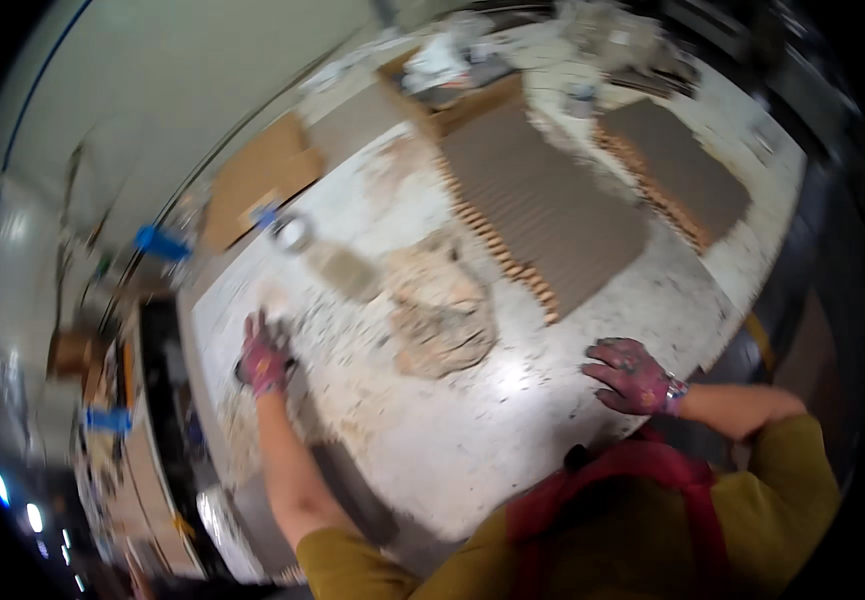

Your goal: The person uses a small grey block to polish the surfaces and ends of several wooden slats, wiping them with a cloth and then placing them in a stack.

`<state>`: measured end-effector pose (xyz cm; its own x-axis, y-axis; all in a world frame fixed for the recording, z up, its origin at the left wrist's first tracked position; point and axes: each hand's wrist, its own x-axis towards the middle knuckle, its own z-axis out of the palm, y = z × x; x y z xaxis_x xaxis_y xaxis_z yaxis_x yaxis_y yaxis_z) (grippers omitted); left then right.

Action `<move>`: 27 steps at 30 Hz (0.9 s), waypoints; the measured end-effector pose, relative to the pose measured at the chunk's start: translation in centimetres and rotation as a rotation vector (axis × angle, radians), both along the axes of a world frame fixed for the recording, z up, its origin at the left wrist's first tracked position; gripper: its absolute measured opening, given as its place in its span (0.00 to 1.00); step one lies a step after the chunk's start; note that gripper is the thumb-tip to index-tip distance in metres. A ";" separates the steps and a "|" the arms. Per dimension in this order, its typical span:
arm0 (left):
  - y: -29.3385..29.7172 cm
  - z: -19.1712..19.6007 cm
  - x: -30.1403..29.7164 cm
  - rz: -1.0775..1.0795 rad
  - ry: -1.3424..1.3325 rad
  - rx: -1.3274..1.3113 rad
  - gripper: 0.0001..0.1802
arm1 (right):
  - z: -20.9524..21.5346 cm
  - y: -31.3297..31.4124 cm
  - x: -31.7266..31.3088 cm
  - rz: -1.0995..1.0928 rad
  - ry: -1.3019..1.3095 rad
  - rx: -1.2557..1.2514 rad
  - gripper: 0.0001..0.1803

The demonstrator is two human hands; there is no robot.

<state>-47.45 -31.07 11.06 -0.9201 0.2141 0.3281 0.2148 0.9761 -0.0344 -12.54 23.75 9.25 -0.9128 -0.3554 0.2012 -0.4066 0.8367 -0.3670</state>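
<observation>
My left hand (265,362), in a stained pink glove, reaches over the left part of the white worktable (422,440). Its fingers point away from me, stretched out; dark patches show on both sides of it, and I cannot make out what they are. My right hand (630,377), in a matching glove, is at the table's near right side with its fingers apart and nothing in them. Between the hands, farther back, lies a lumpy tan mass (439,308) that looks like clay or dough. A blurred pale block (342,270) and a whitish round thing (293,233) are beyond my left hand.
Small tan pieces (497,245) line the edge of a grey-brown sheet (547,200). A second sheet (677,165) has a similar row. Behind are an open cardboard box (467,108), a flat cardboard piece (262,180) and plastic bags (617,35). Dark crumbs dot the tabletop.
</observation>
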 end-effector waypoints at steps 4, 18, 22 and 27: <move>0.0 -1.7 -2.1 0.093 -0.162 -0.159 0.24 | -2.0 0.3 0.1 -0.034 -0.102 0.095 0.29; 0.2 3.3 1.5 0.063 0.001 1.206 0.37 | -1.4 0.0 0.5 -0.017 -0.080 -0.059 0.26; 7.1 4.2 9.7 -0.377 -0.162 1.526 0.35 | -3.8 0.2 -0.1 0.030 -0.033 0.061 0.30; 18.5 2.9 17.3 -0.231 -0.386 1.839 0.32 | -0.1 0.0 0.5 -0.049 0.010 0.010 0.27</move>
